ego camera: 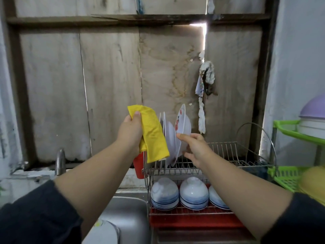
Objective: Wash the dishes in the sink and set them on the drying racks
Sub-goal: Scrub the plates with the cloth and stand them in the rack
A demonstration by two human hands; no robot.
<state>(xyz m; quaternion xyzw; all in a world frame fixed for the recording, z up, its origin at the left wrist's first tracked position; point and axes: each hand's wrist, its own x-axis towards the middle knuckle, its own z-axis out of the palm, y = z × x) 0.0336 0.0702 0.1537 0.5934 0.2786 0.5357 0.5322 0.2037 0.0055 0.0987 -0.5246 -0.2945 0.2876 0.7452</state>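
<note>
I kept the left hand [131, 131] clenched round the yellow cloth [152, 133], clear of the wet plates, while the right hand [195, 148], fingers spread, steadied the floral plate [182, 124] upright at the drying rack's [228, 155] left end for draining.

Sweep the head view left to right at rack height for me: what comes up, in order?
Faucet → left hand gripping the yellow cloth → upright plates → right hand open by the floral plate → wire rack → green basket.
</note>
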